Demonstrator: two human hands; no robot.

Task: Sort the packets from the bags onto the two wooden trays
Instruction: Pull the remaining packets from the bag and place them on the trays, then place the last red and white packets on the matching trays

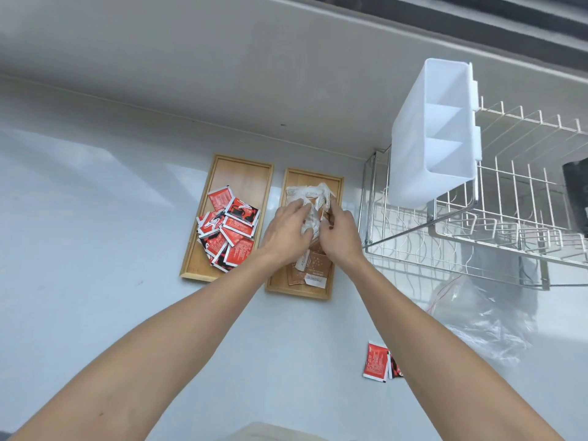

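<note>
Now both hands, left hand point(288, 229) and right hand point(340, 232), have fingers clamped on the clear bag point(313, 198) directly over the right tray point(338, 183), its long axis running near to far, brown packets point(313, 265) beneath.

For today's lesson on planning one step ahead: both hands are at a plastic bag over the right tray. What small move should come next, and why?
Probably tip and shake the clear bag so its last brown packets drop onto the right tray. The left hand and right hand both grip it directly above that tray, where brown packets already lie; the left tray holds only red packets.
</note>
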